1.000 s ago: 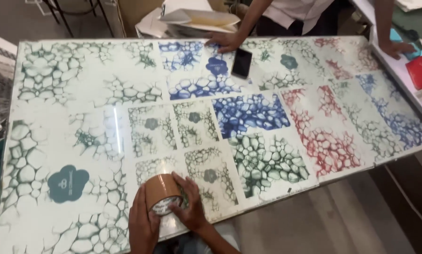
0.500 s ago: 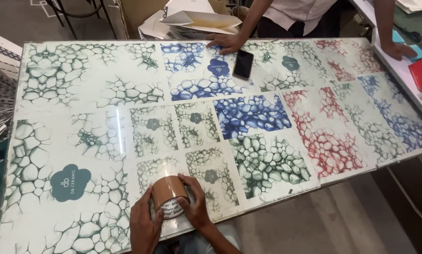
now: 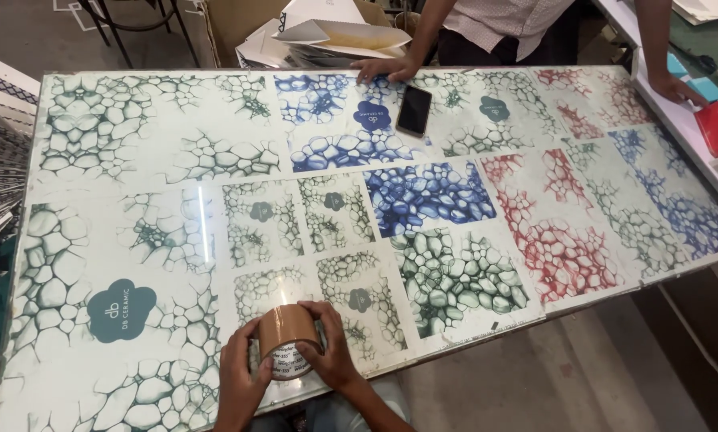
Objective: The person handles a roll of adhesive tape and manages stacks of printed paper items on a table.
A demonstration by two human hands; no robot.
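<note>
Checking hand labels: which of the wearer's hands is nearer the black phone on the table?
Right. The right hand grips the brown tape roll on the side toward the phone; the left hand holds the roll's other side, farther off. Both are far from it.

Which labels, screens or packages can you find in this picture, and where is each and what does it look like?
Phone: far side of the table, black rectangle, dark screen.
Teal label: near left on the table top, flower-shaped.
Blue label: left of the phone, flower-shaped.
Tape roll: brown, with a white printed core, held by left hand and right hand.
</note>
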